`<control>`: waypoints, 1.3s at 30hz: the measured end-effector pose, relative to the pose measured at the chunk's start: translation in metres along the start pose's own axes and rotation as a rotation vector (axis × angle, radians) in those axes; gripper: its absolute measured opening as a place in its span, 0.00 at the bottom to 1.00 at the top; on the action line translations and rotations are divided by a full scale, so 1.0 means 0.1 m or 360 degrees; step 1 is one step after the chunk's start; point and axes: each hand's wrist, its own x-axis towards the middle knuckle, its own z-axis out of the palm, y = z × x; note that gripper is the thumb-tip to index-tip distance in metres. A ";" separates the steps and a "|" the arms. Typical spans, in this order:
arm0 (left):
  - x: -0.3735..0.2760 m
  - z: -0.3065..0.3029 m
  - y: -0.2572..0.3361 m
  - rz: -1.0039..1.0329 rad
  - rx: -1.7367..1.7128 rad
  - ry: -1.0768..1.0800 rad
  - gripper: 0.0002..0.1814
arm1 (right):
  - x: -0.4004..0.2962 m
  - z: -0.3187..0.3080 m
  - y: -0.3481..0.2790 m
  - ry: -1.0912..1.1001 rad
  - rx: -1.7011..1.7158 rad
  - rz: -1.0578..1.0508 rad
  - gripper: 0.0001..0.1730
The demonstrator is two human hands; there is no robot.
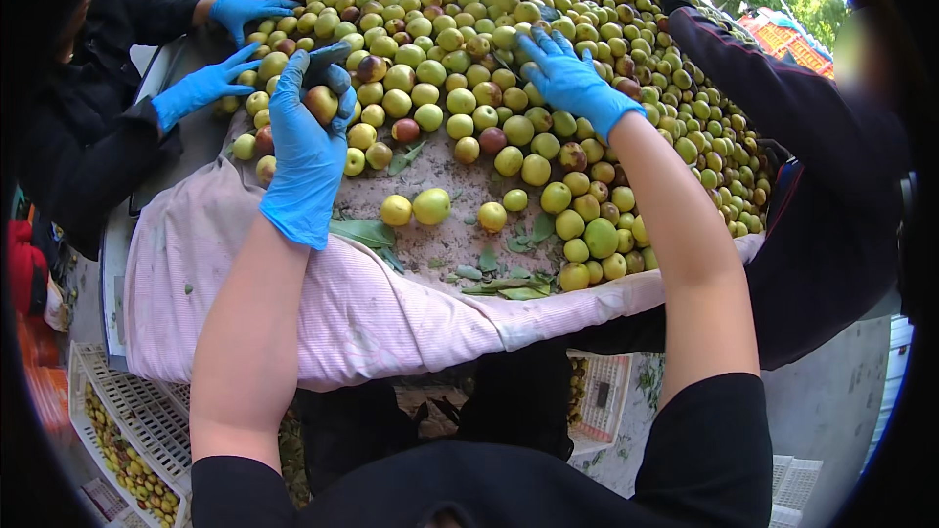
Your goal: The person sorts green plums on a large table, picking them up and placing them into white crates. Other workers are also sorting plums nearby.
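My left hand (307,139), in a blue disposable glove with darkened fingertips, is raised over the near left part of the heap. Its fingers curl round a red-and-green jujube (321,104). Farther right, my right hand (568,73), gloved the same way, lies palm down against the heap of green jujubes (440,37) with its fingers spread; nothing shows in its grip. Two yellowish jujubes (430,206) sit apart on the pink cloth (389,330), near loose green leaves (363,232).
At the left, a co-worker's blue-gloved hands (194,88) touch the heap's edge. Another person's dark sleeve (763,81) reaches in from the right. White plastic crates (128,418) holding jujubes stand on the floor at lower left, and another crate (605,396) is under the table's near edge.
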 end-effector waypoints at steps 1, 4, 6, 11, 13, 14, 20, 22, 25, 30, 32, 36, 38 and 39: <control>0.00 -0.01 -0.01 0.0013 0.0015 -0.0023 0.19 | 0.08 0.04 -0.04 -0.0049 0.0012 0.0139 0.33; 0.04 -0.12 0.02 0.0042 0.0043 -0.0164 0.19 | 0.29 0.06 -0.42 0.0095 0.0222 0.0131 0.36; 0.04 -0.15 0.04 0.0034 0.0048 -0.0159 0.19 | 0.26 0.02 -0.86 0.0050 -0.0137 -0.0127 0.39; 0.05 -0.17 0.05 0.0062 0.0047 -0.0302 0.19 | -0.10 0.07 -1.25 -0.0025 0.0294 -0.0769 0.39; 0.03 -0.09 0.04 0.0025 0.0050 -0.0163 0.19 | -0.47 -0.02 -1.34 0.0000 0.0264 -0.0991 0.35; 0.03 -0.05 0.00 0.0007 0.0031 -0.0131 0.19 | -0.66 -0.04 -1.34 -0.0006 0.0235 -0.1045 0.35; 0.04 -0.12 0.04 -0.0013 0.0008 -0.0278 0.20 | -1.10 -0.24 -0.74 -0.0185 0.0070 -0.1035 0.35; 0.04 -0.09 0.00 -0.0011 0.0015 -0.0171 0.19 | -1.11 -0.26 -0.47 -0.0184 -0.0054 -0.0779 0.35; 0.06 -0.10 0.00 -0.0045 0.0004 -0.0128 0.17 | -1.06 -0.25 -0.20 -0.0005 -0.0262 -0.0510 0.36; 0.05 -0.11 -0.02 -0.0064 -0.0014 -0.0146 0.16 | -1.00 -0.04 -0.69 -0.0032 0.0212 -0.0505 0.43; 0.02 -0.09 -0.01 -0.0036 0.0022 -0.0180 0.17 | -0.85 -0.06 -1.05 0.0083 0.0157 -0.0670 0.43; -0.03 0.03 0.00 -0.0001 0.0036 -0.0122 0.19 | -0.69 -0.18 -1.64 0.0137 0.0474 -0.1137 0.38; 0.01 -0.04 0.02 0.0018 0.0042 -0.0129 0.19 | -0.75 -0.12 -1.91 0.0128 0.0759 -0.1437 0.37; -0.01 -0.03 0.04 0.0039 0.0044 -0.0126 0.19 | -0.80 -0.13 -1.94 0.0213 0.0785 -0.1581 0.37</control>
